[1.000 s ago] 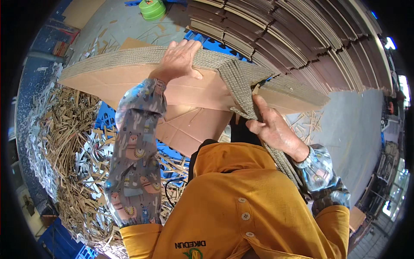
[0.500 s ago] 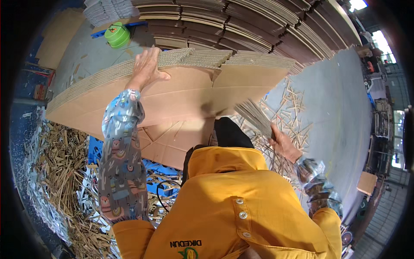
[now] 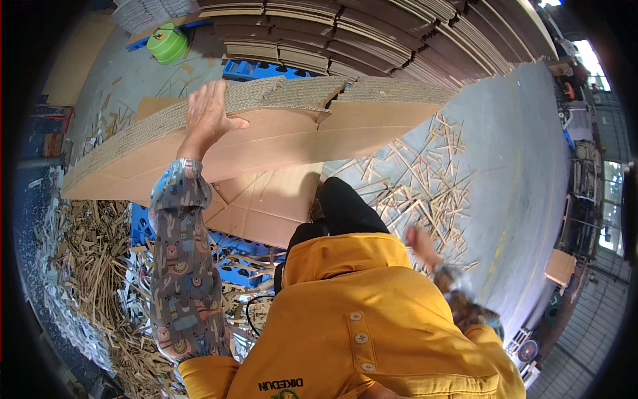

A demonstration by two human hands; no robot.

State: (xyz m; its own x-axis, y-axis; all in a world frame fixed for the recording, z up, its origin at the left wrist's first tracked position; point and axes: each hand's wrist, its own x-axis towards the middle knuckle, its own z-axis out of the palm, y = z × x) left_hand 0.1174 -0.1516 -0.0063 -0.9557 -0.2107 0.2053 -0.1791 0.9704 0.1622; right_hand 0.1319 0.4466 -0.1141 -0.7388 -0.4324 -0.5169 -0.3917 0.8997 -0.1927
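Note:
A thick stack of brown corrugated cardboard sheets (image 3: 359, 126) stands tilted in front of me, its fluted edges facing up. My left hand (image 3: 207, 116) is closed over its upper edge, thumb on the near face and fingers going over the far side. A notch cuts into the stack right of that hand. Lower down, a flat brown cardboard sheet (image 3: 262, 206) lies beneath it. My right hand (image 3: 423, 246) hangs beside my right hip, apart from the stack. Motion smears its fingers, and nothing can be made out in them.
Loose cardboard strips (image 3: 438, 186) litter the floor to the right. A big heap of scraps (image 3: 100, 246) lies at left, beside blue pallet parts (image 3: 242, 272). Tall stacks of dark-faced cardboard (image 3: 379, 40) stand beyond, with a green basket (image 3: 167, 44) at far left.
My right hand has drawn back toward my hip, and the bundle of cardboard strips it held is out of sight. My left hand and the stack have shifted slightly left in view.

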